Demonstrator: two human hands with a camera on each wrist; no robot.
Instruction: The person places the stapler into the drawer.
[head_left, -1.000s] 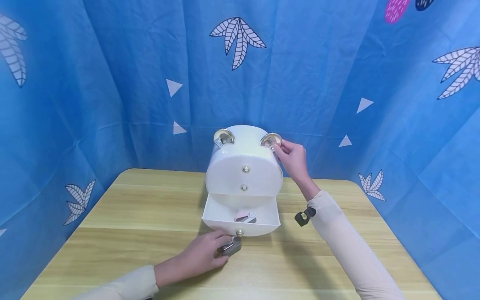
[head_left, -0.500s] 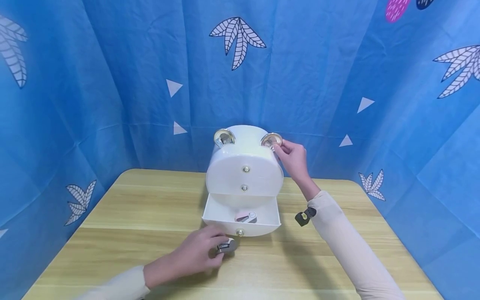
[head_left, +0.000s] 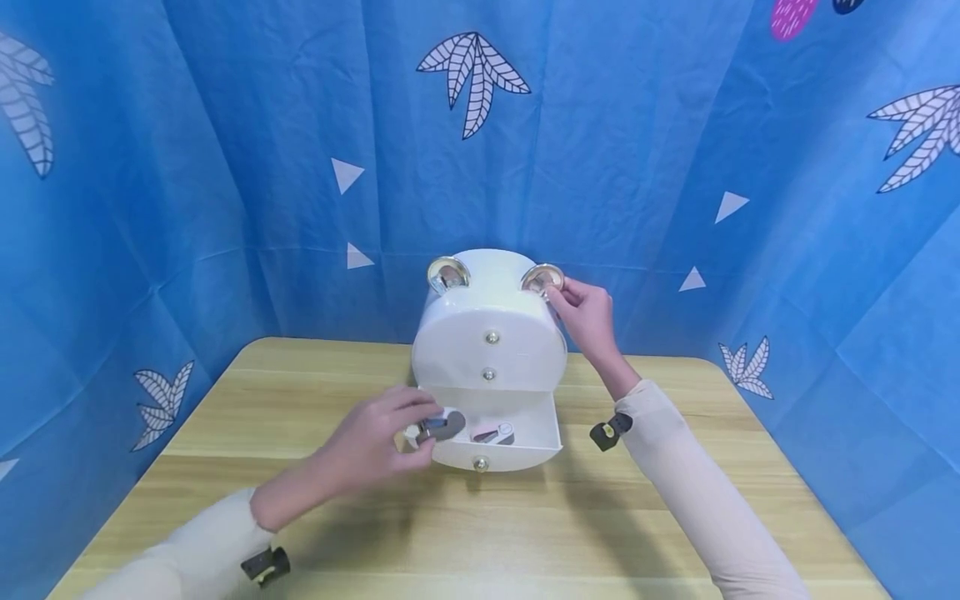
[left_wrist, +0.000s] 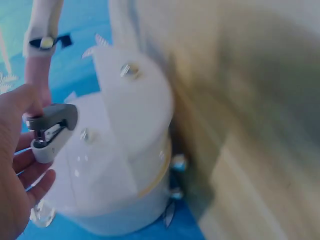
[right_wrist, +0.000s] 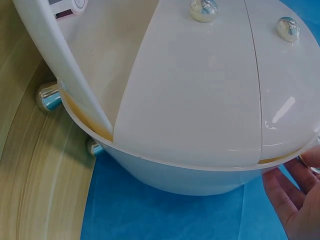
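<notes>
My left hand (head_left: 367,437) pinches a mini stapler (head_left: 446,426) between thumb and fingers, over the left side of an open drawer (head_left: 534,412). In the left wrist view this stapler (left_wrist: 54,127) shows a dark grey top and a white base. The drawer is the lowest one of a white, rounded storage box (head_left: 487,312) with two gold-rimmed ears. Inside it lies a small pink, white and grey item (head_left: 501,434) shaped like another stapler. With thumb and fingers, my right hand (head_left: 588,321) grips the box's right ear (head_left: 542,278).
Two upper drawers with round knobs (head_left: 492,337) are closed on the box. It stands on short metallic feet (right_wrist: 49,96) on a wood-grain table (head_left: 285,400). A blue patterned curtain (head_left: 300,167) hangs behind and at both sides.
My left hand has lifted the mini stapler from the table in front of the drawer, up and to the left, over the drawer's left side. The right hand stays on the ear.
</notes>
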